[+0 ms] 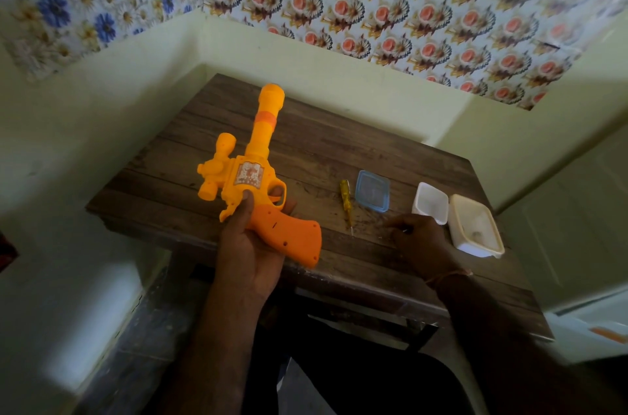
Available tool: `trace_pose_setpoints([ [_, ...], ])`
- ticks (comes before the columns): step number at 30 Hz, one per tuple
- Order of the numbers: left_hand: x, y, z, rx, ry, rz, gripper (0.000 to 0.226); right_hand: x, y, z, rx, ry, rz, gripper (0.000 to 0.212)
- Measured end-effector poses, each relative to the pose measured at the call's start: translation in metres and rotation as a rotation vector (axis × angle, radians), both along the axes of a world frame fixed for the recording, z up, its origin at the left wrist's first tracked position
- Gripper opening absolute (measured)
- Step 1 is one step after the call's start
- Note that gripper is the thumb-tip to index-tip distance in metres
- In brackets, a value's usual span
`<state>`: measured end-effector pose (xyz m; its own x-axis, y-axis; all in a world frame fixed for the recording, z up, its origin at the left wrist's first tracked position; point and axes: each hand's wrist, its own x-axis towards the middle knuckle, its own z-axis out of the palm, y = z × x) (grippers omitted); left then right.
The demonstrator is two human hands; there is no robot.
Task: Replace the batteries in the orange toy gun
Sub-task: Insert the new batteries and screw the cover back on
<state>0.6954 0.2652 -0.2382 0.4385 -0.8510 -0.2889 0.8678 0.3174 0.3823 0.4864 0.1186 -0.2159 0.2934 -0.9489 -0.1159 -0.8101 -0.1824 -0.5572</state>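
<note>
Presently, in the head view, one orange toy gun (257, 176) is held above the near left part of the wooden bench (339, 149), barrel pointing away toward the wall. It is gripped by the left hand (249, 246), the fingers (247, 202) closed around the frame just ahead of the grip, the thumb laid on the side and one fingertip seen through the trigger guard. One decorated sticker (247, 173) is borne on the gun's side; its print cannot be read. No brand or other writing is legible anywhere.

One yellow-handled screwdriver (346, 200) is laid on the bench, tip toward the near edge. One blue-rimmed clear lid (372, 191) lies just right of it. Two white containers are counted: a smaller tub (431, 202) and a larger box (475, 225), side by side.

The right hand (423, 243) is rested knuckles-up on the bench near the tub, fingers curled downward; whether anything is held beneath cannot be told.
</note>
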Motion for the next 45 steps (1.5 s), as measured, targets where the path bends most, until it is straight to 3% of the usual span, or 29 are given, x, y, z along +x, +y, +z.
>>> trace_pose_setpoints([
  [7,0.001,-0.001,-0.001,-0.014,-0.009,0.009,0.056,0.01,0.002,-0.003,-0.052,0.192,0.095,0.019],
  [12,0.003,-0.002,-0.004,-0.001,-0.001,0.014,0.065,0.013,0.016,-0.011,-0.303,0.425,0.146,0.02],
  [17,0.002,-0.003,-0.004,-0.015,-0.004,0.005,0.067,0.016,0.026,-0.018,-0.356,0.516,0.184,0.03],
  [25,0.003,-0.001,-0.004,-0.016,0.0,0.006,0.068,0.013,0.016,-0.018,-0.276,0.542,0.239,0.043],
  [31,0.003,-0.001,-0.003,-0.017,0.005,0.016,0.07,0.016,0.019,-0.014,-0.32,0.541,0.252,0.027],
  [38,0.001,0.0,-0.001,-0.028,0.005,0.016,0.066,0.018,0.021,-0.004,-0.354,0.6,0.321,0.026],
  [45,0.0,0.0,0.0,-0.011,0.015,0.019,0.065,0.014,0.006,0.002,-0.242,0.489,0.338,0.011],
])
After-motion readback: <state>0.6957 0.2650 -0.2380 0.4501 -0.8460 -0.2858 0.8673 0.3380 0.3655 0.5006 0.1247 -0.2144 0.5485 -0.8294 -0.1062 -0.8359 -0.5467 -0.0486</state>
